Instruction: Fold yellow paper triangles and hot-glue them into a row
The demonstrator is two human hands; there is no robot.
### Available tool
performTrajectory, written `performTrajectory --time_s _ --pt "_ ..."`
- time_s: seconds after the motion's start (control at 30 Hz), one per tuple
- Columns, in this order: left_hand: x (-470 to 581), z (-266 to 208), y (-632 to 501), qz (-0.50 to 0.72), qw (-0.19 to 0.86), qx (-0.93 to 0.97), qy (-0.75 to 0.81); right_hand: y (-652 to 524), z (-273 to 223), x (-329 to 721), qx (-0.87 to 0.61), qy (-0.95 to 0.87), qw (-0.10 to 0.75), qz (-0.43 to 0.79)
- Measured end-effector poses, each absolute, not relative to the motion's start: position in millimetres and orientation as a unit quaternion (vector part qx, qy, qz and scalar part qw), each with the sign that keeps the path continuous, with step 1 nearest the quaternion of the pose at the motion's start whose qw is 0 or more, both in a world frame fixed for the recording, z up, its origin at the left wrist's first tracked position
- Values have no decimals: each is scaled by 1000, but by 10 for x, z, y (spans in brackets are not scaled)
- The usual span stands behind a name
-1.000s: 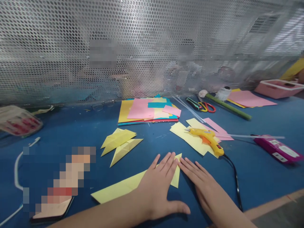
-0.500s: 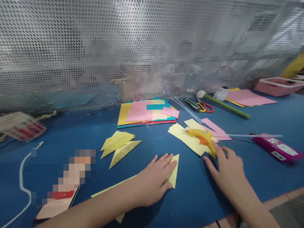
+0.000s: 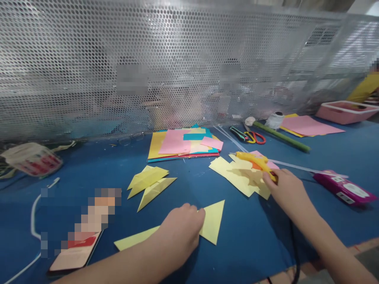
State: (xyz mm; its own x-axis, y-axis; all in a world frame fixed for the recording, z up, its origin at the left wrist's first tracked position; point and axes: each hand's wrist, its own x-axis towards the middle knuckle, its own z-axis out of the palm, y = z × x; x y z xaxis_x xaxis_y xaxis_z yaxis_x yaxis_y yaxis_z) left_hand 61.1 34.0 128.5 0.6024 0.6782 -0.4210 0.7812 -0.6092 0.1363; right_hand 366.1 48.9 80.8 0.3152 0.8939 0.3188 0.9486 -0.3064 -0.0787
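My right hand (image 3: 288, 189) is closed round the handle of a yellow glue gun (image 3: 254, 159), lifted just above several pale yellow paper sheets (image 3: 229, 173). A clear glue stick (image 3: 296, 165) juts from the gun's back end. My left hand (image 3: 183, 227) has its fingers curled over the middle of a folded yellow paper (image 3: 213, 223), whose pointed ends show on both sides; the fingertips are hidden from me. Beyond it lie folded yellow paper pieces (image 3: 149, 181) on the blue table (image 3: 97, 165).
A stack of coloured paper (image 3: 174, 142) is at the back. Scissors (image 3: 257, 137), a green stem (image 3: 284, 136), a pink basket (image 3: 345, 112) and a purple packet (image 3: 345, 189) are on the right. A phone (image 3: 74, 256) and white cable (image 3: 33, 213) lie left. A perforated metal screen (image 3: 183, 51) stands behind.
My right hand has taken hold of the glue gun and raised it off the paper. The left hand's fingers, flat before, are now curled on the folded yellow paper.
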Motion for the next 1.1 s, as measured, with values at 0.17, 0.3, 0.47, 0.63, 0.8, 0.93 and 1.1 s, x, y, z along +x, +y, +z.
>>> performTrajectory --time_s 0.17,0.3,0.47,0.63,0.8,0.93,1.1 --pt "732 1274 278 -214 147 865 430 793 862 3662 -811 -566 116 -92" --pt "768 1423 249 -222 146 846 462 889 770 3566 -811 -570 108 -77" --pt "629 1667 432 -200 139 839 486 846 627 3508 -820 -557 108 -75" --pt "495 1668 694 -212 194 838 464 829 565 3510 -824 -544 128 -90" --pt "463 1657 771 -173 110 823 530 767 591 3513 -811 -546 163 -130" --pt "293 1785 879 -136 13 793 594 723 649 3526 -783 -567 196 -167" --pt "43 1669 1080 -180 0 749 637 756 635 3546 -724 -614 256 -181"
